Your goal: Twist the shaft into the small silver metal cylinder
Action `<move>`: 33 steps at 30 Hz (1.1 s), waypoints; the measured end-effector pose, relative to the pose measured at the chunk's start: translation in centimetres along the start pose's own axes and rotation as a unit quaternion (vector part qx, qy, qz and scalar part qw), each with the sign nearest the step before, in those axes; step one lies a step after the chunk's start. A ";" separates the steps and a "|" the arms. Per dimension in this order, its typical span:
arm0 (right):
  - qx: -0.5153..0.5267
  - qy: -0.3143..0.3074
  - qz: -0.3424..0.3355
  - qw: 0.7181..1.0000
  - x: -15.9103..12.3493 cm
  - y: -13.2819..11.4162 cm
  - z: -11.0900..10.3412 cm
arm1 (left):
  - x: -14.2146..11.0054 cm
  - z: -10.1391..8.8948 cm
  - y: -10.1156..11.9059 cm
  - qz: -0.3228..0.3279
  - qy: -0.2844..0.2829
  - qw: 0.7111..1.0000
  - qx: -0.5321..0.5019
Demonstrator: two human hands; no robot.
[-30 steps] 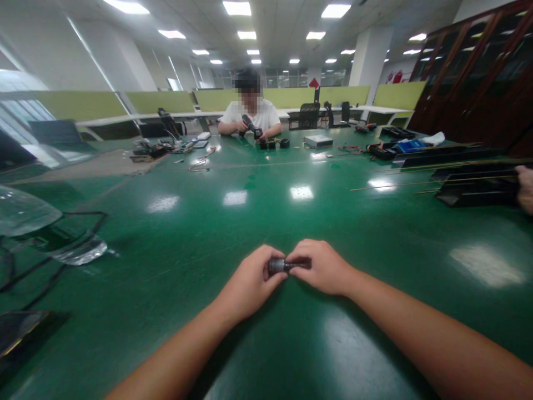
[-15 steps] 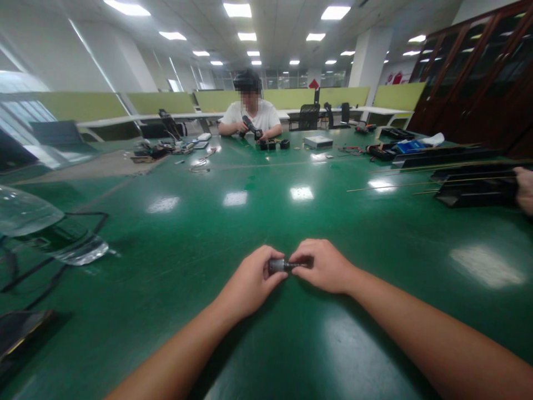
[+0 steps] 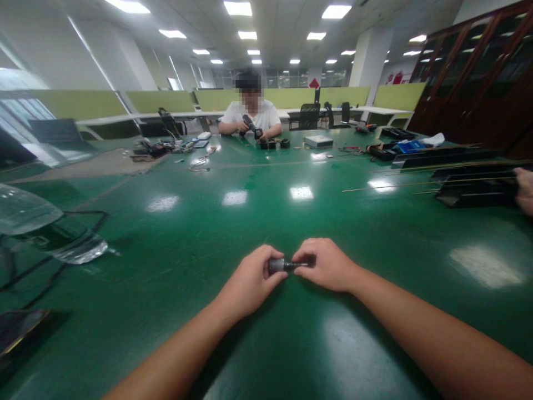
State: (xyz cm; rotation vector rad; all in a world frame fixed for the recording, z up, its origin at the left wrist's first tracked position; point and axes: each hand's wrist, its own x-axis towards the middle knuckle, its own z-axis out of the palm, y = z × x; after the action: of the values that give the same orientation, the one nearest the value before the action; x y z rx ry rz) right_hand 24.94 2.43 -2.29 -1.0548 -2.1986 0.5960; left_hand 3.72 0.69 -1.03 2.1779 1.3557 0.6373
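Observation:
Just above the green table (image 3: 166, 289), a small dark bottle-shaped object (image 3: 277, 265) lies sideways between my hands. It has a wide body with a greyish band and a thin dark stem toward the right; its exact kind is not clear. My left hand (image 3: 245, 280) is closed round the wide body, thumb below and fingers above. With thumb and index finger, my right hand (image 3: 327, 266) pinches the narrow end. My right fingers hide part of that end.
At left lie a clear plastic bottle (image 3: 79, 247), black cables and a dark flat device (image 3: 20, 328). Across the table a person (image 3: 250, 119) handles a dark tool. Black channels (image 3: 470, 191) with thin rods sit at right, another person's hand (image 3: 525, 189) on them.
My right hand has shifted very slightly to the right along the thin end. My left hand keeps its hold and place.

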 end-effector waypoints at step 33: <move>0.006 -0.044 0.074 0.996 -0.4 2.7 -3.6 | 0.1 -0.3 0.3 -0.005 0.000 1.000 0.024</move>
State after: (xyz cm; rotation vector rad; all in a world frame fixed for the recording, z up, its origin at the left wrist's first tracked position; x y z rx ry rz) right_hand 29.06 4.12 -1.52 -1.2140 -2.2015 0.7320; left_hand 3.80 0.73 -0.65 2.2060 1.3944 0.6065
